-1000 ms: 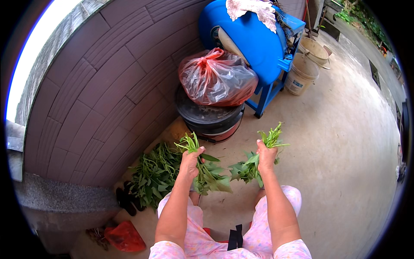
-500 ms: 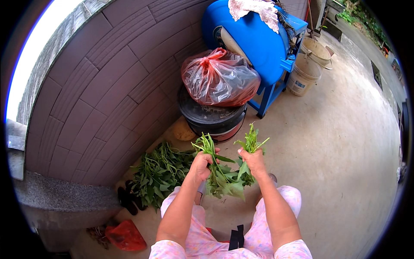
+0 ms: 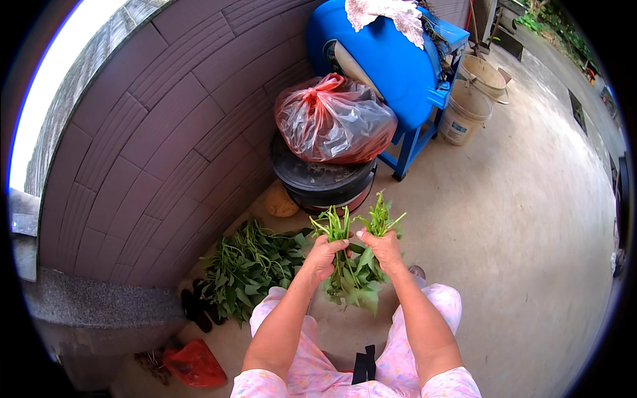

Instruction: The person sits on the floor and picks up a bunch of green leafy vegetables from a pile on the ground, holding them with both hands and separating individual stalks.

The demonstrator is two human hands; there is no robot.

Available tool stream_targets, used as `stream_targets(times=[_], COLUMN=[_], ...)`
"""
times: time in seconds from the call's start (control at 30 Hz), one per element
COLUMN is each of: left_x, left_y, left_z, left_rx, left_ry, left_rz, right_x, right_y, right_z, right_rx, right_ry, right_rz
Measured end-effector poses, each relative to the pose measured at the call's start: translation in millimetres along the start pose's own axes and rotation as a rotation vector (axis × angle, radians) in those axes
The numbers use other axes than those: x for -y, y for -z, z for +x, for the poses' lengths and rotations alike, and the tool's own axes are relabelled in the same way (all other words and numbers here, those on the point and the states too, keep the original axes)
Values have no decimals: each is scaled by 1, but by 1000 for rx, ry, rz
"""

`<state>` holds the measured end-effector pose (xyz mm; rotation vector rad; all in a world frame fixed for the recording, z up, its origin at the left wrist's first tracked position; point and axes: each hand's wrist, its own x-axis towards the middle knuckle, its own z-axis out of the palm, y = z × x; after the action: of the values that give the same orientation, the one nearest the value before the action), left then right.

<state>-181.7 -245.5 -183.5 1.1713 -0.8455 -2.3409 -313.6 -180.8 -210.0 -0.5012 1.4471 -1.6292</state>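
Note:
My left hand [image 3: 322, 257] is closed round a bunch of leafy green stems [image 3: 340, 272], whose pale cut ends stick up above my thumb. Close beside it, my right hand [image 3: 385, 249] grips a second bunch of leafy greens [image 3: 379, 217], stems upward as well. The leaves of both bunches hang down between my knees and overlap, so I cannot tell where one ends. A larger heap of the same greens [image 3: 249, 268] lies on the floor to the left of my left hand.
Ahead stands a black lidded bucket [image 3: 322, 178] with a tied red plastic bag [image 3: 335, 123] on it. Behind it are a blue machine [image 3: 391, 66] and pale buckets [image 3: 466, 113]. A tiled wall [image 3: 159, 146] runs along the left. Dark shoes [image 3: 196, 310] and a red bag [image 3: 196, 363] lie lower left.
My two hands have come closer together, the left moving right and the right slightly left, each still holding its bunch. The view has shifted a little.

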Motion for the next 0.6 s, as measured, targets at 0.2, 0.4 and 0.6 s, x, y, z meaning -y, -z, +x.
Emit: stream_targets(times=[0.2,0.4,0.6], left_x=[7,13,10], left_y=[-3,-3,-7], left_z=[3,7,4], left_rx=[59,101,97], left_ry=[-16,-23,-18], left_rz=[13,10,31], right_x=[0,10,4], right_y=[-2,-5,-1], right_z=[-3,-8,-5], right_rx=[70,105,63], right_ry=[-51,-119,-131], right_rz=[143,218,149])
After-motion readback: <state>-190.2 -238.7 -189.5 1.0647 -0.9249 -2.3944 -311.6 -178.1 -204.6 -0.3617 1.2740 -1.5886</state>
